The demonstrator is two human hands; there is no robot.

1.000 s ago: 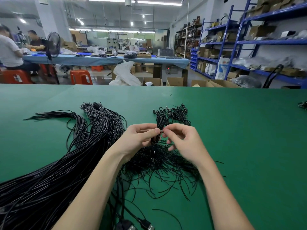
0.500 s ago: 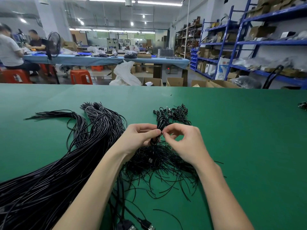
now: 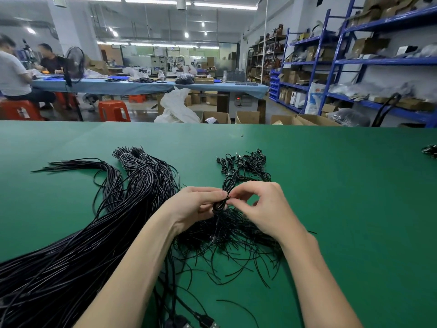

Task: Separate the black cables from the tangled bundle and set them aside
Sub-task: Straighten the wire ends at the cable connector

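Pinching one looped black cable (image 3: 223, 197), left hand (image 3: 197, 205) and right hand (image 3: 264, 209) hold it; light, bendy, best gripped at its loop.

Bright, even overhead tube lighting (image 3: 160, 0); soft shadows, sharp centre, wide-angle bending at edges.

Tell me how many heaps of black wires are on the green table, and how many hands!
Long cable heap: 1
Small coiled cable pile: 1
Thin wire tangle: 1
Hands, left hand and right hand: 2
Total: 5
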